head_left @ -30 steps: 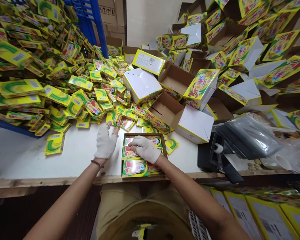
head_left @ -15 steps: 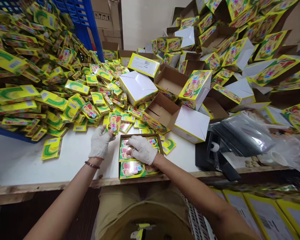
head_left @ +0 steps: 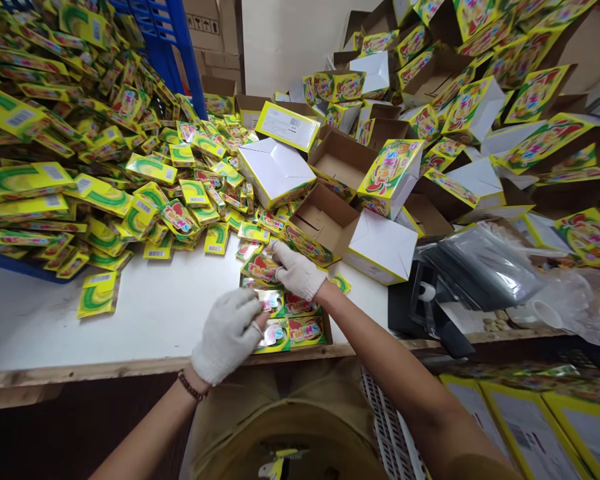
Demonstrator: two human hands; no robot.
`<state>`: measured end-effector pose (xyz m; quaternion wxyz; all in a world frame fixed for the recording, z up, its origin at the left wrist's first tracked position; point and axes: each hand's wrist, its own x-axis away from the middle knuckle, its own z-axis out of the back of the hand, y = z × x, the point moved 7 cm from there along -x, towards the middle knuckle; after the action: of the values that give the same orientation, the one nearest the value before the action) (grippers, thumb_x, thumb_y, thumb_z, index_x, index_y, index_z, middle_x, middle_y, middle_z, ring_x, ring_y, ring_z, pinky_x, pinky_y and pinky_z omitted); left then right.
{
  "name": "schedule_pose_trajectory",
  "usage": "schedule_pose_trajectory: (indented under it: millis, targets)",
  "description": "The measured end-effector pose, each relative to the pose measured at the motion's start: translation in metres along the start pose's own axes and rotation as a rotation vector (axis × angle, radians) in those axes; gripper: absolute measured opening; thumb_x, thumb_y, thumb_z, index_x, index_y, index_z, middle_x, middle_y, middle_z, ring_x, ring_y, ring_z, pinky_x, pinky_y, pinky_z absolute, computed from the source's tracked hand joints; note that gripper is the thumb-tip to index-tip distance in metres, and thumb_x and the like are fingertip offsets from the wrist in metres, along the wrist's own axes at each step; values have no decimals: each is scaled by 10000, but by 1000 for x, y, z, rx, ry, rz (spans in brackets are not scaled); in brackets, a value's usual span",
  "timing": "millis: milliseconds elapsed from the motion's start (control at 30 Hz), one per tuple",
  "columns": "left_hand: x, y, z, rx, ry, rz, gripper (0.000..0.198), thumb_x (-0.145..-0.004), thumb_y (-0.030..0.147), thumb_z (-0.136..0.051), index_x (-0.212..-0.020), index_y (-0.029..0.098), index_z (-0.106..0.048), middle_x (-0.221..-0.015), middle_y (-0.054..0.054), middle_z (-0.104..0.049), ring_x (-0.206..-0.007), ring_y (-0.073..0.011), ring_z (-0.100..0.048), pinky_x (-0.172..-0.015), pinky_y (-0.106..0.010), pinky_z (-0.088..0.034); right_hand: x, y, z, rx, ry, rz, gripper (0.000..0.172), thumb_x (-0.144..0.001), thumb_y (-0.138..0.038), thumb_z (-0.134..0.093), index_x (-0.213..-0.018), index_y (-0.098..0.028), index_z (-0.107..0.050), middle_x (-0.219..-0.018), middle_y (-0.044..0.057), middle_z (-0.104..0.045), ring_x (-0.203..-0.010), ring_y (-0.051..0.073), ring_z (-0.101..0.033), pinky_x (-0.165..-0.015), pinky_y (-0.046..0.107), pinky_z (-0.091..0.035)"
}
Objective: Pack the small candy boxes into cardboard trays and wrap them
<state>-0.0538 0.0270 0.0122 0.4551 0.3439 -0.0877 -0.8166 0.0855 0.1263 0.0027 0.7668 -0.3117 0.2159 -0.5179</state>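
Note:
An open-topped carton [head_left: 329, 328] lies at the table's front edge, packed with small yellow-green boxes with a colourful printed name. My left hand [head_left: 227, 333], in a white glove with bare fingertips, reaches over its left side. Its fingers and thumb close at the edge of a shiny small box [head_left: 273, 303] in the carton; part of the grip is hidden. My gloved right hand [head_left: 297, 272] is above the carton's far side, with fingers and thumb on another small box [head_left: 259, 267], which sits tilted at the far left corner.
A heap of small boxes [head_left: 105, 140] spills from a blue crate [head_left: 180, 60] at left. Empty display cartons [head_left: 325, 223] are piled behind and to the right. A black tape dispenser [head_left: 420, 300] and clear plastic bags [head_left: 485, 267] lie at right.
My left hand has moved right and nearer, from the heap's edge to the carton, bringing a small box. My right hand has shifted to the carton's far side, now on a tilted box.

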Motion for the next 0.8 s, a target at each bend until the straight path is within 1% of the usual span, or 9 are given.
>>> schedule_pose_trajectory:
  millis: [67, 133, 200, 333, 400, 500, 633, 733, 800]
  targets:
    - [12, 13, -6, -96, -69, -125, 191, -909, 269, -575, -1016, 162, -691, -1073, -102, -708, -1011, -240, -630, -898, -389, -529, -3, -2, -6, 157, -83, 26, 243, -867, -203, -597, -1105, -212, -645, -964, 31, -677, -852, 190, -591, -800, 293, -459]
    - [18, 18, -8, -148, -59, -148, 236, -901, 247, -590, -1089, 132, -673, -1095, -116, -705, -1056, -255, -618, -943, -407, -520, -7, -7, -10, 272, -71, 83, 113, -862, -191, -611, -955, -198, -677, -987, 49, -655, -876, 190, -570, -793, 284, -437]
    - [20, 20, -9, -155, -49, -147, 226, -900, 238, -593, -1087, 138, -672, -1080, -108, -707, -1050, -249, -618, -947, -404, -520, -10, -11, -14, 343, -42, 122, 56, -858, -192, -630, -865, -190, -685, -1015, 61, -638, -910, 194, -557, -793, 283, -423]
    - [20, 19, -10, -150, -59, -131, 208, -907, 245, -584, -1075, 160, -673, -1048, -95, -707, -1048, -246, -615, -943, -408, -523, -10, -5, -17, 294, -18, 96, 111, -873, -218, -638, -963, -172, -684, -1014, 63, -633, -922, 191, -560, -808, 282, -422]
    - [21, 19, -11, -149, -71, -130, 217, -904, 236, -587, -1084, 147, -669, -1060, -100, -703, -1065, -251, -607, -955, -414, -519, -10, 1, -12, 218, 6, 66, 142, -874, -221, -637, -1002, -166, -667, -1013, 53, -637, -917, 179, -564, -817, 271, -424]
    - [22, 20, -11, -152, -63, -129, 206, -901, 227, -590, -1070, 134, -665, -1076, -105, -699, -1067, -252, -602, -959, -416, -516, -15, 2, -5, 190, -1, 56, 119, -868, -223, -641, -977, -187, -673, -978, 25, -651, -882, 163, -563, -799, 259, -414]
    - [21, 22, -10, -159, -40, -128, 200, -899, 225, -591, -1067, 141, -660, -1061, -101, -702, -1050, -253, -608, -948, -414, -517, -19, -11, -19, 311, -126, 107, 94, -854, -255, -673, -903, -192, -722, -894, 22, -666, -824, 162, -557, -725, 259, -384]
    - [22, 22, -9, -141, -43, -128, 185, -897, 235, -597, -1051, 154, -661, -1039, -92, -705, -1035, -252, -615, -935, -411, -516, -15, -19, -29, 484, -84, 137, 170, -889, -311, -644, -850, -182, -747, -925, 63, -668, -845, 186, -553, -702, 291, -358]
    - [21, 19, -8, -98, -59, -128, 152, -904, 245, -587, -1011, 175, -668, -1016, -77, -709, -1003, -245, -622, -892, -402, -520, -8, -23, -33, 593, -51, 161, 234, -935, -338, -585, -902, -179, -753, -951, 91, -663, -871, 208, -555, -706, 315, -352]
